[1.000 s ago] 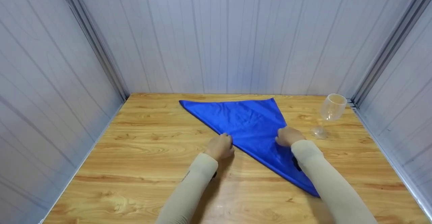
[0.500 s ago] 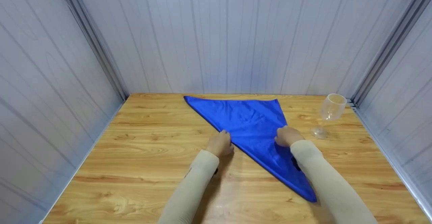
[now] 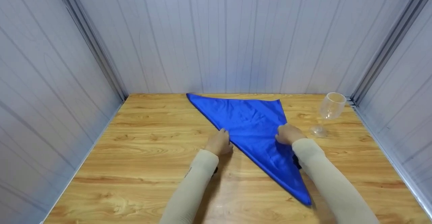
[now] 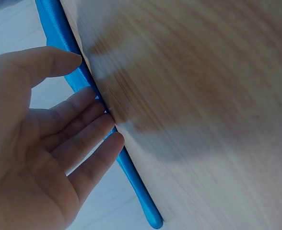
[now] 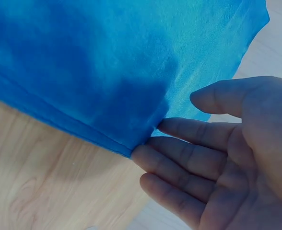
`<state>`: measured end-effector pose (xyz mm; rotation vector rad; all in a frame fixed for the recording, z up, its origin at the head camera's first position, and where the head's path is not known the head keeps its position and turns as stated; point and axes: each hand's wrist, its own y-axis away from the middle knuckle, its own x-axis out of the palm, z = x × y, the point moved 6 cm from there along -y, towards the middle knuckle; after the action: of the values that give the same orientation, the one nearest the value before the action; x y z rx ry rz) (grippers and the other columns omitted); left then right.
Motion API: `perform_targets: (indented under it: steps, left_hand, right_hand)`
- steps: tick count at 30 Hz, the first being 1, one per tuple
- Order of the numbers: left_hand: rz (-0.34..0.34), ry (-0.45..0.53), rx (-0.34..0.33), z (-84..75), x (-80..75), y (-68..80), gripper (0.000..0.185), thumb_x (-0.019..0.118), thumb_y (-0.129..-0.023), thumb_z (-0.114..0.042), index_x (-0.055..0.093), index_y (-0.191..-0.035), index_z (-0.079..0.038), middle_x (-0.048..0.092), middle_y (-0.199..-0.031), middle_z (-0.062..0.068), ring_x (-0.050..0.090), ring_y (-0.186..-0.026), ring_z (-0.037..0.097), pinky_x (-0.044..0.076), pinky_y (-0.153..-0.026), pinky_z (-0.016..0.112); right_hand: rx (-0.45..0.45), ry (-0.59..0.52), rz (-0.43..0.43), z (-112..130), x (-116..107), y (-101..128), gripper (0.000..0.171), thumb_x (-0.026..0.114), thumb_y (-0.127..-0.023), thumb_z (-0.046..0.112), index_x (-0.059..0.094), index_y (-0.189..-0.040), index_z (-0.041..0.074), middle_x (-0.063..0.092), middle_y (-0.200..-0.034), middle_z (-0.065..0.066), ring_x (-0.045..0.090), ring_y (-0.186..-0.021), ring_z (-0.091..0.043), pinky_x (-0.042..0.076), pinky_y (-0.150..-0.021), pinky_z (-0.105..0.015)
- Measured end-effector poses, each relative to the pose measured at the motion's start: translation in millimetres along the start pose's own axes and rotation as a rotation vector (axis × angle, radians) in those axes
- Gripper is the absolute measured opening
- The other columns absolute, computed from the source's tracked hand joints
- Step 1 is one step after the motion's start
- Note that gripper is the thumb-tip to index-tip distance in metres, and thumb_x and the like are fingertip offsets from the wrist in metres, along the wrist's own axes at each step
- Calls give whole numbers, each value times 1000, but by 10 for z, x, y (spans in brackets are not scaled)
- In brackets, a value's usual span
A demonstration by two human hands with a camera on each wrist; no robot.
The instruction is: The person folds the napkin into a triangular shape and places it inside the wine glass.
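Observation:
A blue cloth [image 3: 248,119], folded into a triangle, lies on the wooden table with its long folded edge toward me. My left hand [image 3: 218,142] is at the middle of that edge. In the left wrist view its fingertips touch the rounded fold [image 4: 140,194], while the thumb stands apart from the fingers. Over by the cloth's right side is my right hand [image 3: 288,134]. The right wrist view has its nearly straight fingers touching a hemmed corner of the fabric [image 5: 117,62], thumb held away. Neither thumb pinches the cloth.
A clear wine glass [image 3: 333,107] stands upright at the back right, beyond my right hand. Pale panelled walls [image 3: 216,38] enclose the wooden table [image 3: 135,156] at the back and both sides.
The cloth has turned slightly clockwise: its far left tip moved right and back, its near tip moved left and toward me. Both hands stayed almost in place at its edges.

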<state>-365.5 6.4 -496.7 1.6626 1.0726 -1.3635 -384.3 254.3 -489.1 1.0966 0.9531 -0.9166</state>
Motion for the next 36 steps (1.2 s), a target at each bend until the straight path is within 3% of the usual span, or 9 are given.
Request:
perform_targets:
  steps: [5, 10, 12, 15, 17, 20, 24, 30, 36]
  left_hand:
    - [13, -1, -3, 6, 9, -14, 41, 70, -93, -23, 60, -122, 5, 59, -118, 16, 61, -108, 29, 53, -90, 41]
    - [0, -21, 6, -6, -13, 2, 41, 67, -94, -23, 61, -123, 5, 60, -118, 16, 62, -107, 30, 54, -87, 42]
    - [4, -42, 13, -23, -24, 26, 40, 65, -95, -23, 61, -123, 5, 60, -118, 16, 63, -106, 30, 55, -86, 44]
    - [25, -97, 37, -75, -27, 79, 36, 65, -95, -25, 63, -119, 2, 60, -115, 15, 63, -103, 29, 56, -83, 43]
    - [42, -143, 63, -127, -20, 121, 34, 66, -95, -28, 64, -115, -1, 61, -112, 13, 63, -101, 27, 56, -81, 42]
    - [69, -186, 109, -227, 12, 182, 30, 66, -95, -30, 64, -111, -5, 60, -110, 10, 62, -100, 25, 55, -84, 39]
    - [88, -224, 192, -414, 76, 270, 27, 65, -96, -31, 63, -111, -9, 61, -111, 6, 61, -103, 22, 52, -88, 39]
    - [60, -311, 297, -683, 149, 392, 33, 59, -98, -34, 64, -122, -11, 63, -113, 4, 62, -105, 20, 52, -84, 37]
    - [5, -319, 323, -757, 193, 453, 30, 56, -99, -34, 65, -117, -11, 62, -107, 4, 64, -97, 20, 53, -77, 38]
  right_hand:
    - [-3, 3, -24, 18, -32, 29, 23, 51, -98, 13, 66, -93, -5, 62, -97, -23, 56, -77, -30, 50, -70, -46]
    - [4, -4, -17, -5, -34, 12, 30, 49, -99, 16, 65, -107, -9, 60, -113, -30, 58, -88, -34, 50, -77, -50]
    - [5, -25, -21, -37, -49, -1, 29, 48, -100, 17, 64, -101, -7, 62, -108, -27, 57, -87, -32, 49, -77, -49]
    - [14, -94, -56, -135, -80, -2, 24, 48, -99, 17, 59, -84, 2, 59, -85, -16, 54, -75, -28, 47, -69, -44]
    - [16, -150, -104, -223, -86, 1, 23, 49, -98, 17, 58, -82, 4, 56, -78, -11, 52, -72, -26, 46, -66, -42]
    - [-15, -236, -184, -326, -66, -1, 26, 51, -97, 16, 64, -99, -6, 64, -91, -18, 59, -81, -30, 51, -72, -45]
    - [-121, -303, -215, -367, 4, -42, 46, 53, -99, 15, 50, -134, -15, 54, -131, -34, 55, -115, -45, 44, -99, -58]
    - [-183, -348, -161, -424, 91, -71, 53, 50, -103, 16, 38, -146, -14, 33, -150, -37, 28, -139, -54, 23, -113, -62]
    - [-171, -294, -106, -471, 153, -62, 53, 47, -103, 15, 36, -147, -13, 28, -152, -36, 24, -140, -54, 20, -114, -61]
